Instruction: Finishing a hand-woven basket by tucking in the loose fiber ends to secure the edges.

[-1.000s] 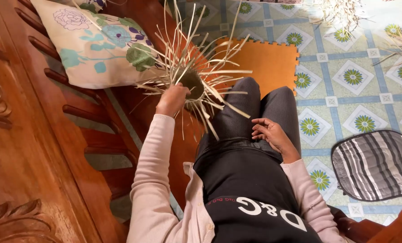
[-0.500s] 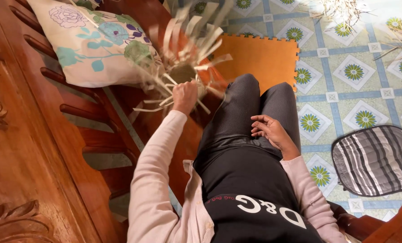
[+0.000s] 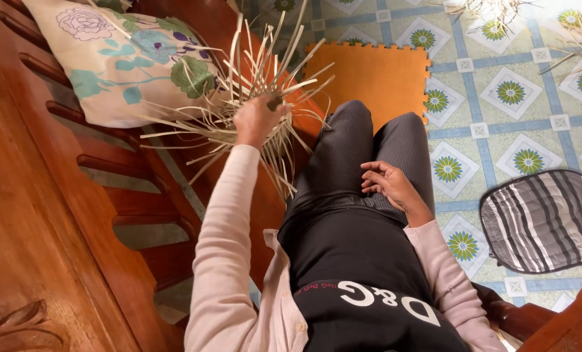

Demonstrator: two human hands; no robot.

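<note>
I see my left hand clenched around a splayed bundle of pale straw strips; loose ends beyond the fingers may snag the floral cushion. My right hand rests slack, empty.

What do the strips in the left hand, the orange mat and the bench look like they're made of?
Strips: probably dried straw or split reed, pale, flat, stiff and matte, splaying from the left hand.
Orange mat: likely foam, matte, with a jigsaw-toothed edge.
Bench: wood, reddish-brown and glossy, with slats and carving.
</note>
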